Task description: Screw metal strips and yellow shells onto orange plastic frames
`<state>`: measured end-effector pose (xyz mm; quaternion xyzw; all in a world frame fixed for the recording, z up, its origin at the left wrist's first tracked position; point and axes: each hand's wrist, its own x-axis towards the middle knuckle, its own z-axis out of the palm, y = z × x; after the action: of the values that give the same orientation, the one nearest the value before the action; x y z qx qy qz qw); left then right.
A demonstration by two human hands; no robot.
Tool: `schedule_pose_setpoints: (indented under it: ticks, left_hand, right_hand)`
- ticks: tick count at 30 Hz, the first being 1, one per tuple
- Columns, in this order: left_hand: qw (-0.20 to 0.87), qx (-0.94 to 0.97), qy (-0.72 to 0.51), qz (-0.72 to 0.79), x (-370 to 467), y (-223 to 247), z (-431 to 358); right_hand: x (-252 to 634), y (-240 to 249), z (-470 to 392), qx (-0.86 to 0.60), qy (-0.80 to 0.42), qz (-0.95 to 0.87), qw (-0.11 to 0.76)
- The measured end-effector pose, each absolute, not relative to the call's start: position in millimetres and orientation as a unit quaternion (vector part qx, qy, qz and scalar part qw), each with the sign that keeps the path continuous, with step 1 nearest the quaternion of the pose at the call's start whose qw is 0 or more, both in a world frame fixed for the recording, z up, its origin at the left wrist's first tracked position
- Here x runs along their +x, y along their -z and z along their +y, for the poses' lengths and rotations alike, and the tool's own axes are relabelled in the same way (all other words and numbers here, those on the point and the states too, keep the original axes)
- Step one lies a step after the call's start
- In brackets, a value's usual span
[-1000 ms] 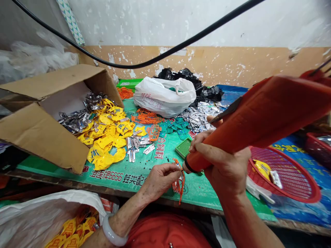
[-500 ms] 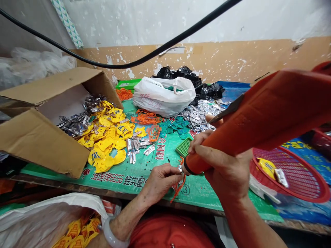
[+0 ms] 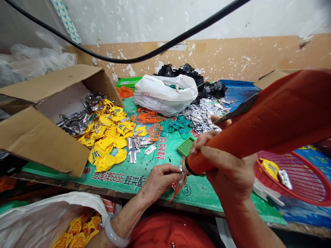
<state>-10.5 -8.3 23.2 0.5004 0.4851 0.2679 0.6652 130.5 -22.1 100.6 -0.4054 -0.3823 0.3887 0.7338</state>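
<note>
My left hand (image 3: 162, 179) is closed in a pinch on a small silvery piece (image 3: 180, 168), mostly hidden by the fingers. A thin orange plastic part (image 3: 176, 196) hangs beside these fingertips. Wrapped round a long red tool (image 3: 232, 144), my right hand (image 3: 227, 172) is closed. The tool has a black ring and a narrow pale tip, which meets the silvery piece by my left fingers. A dark metal blade-like piece (image 3: 240, 108) lies along the tool's upper side, near a raised finger. Just behind the tip sits a small green perforated tray (image 3: 185, 147).
Yellow plastic parts (image 3: 107, 153) and silvery strips spill from a cardboard box (image 3: 43, 141). A white plastic bag (image 3: 165, 96) stands behind orange and teal parts (image 3: 178, 125). Silver pieces (image 3: 204, 112) are heaped near black parts (image 3: 209, 89). A red basket (image 3: 310, 175) is at right.
The view has shifted slightly. The wide rear of the red tool has swung lower, while its tip stays at my left fingertips. Both hands keep their grips.
</note>
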Motion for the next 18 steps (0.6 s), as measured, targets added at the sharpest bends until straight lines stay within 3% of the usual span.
schedule_pose_setpoints:
  ticks: [18]
  left_hand:
    - [0.676,0.498,-0.283,0.463,-15.4,-18.4,-6.3]
  right_hand:
    - [127.4,-105.8,-17.2,-0.391,-0.377,-0.386,0.745]
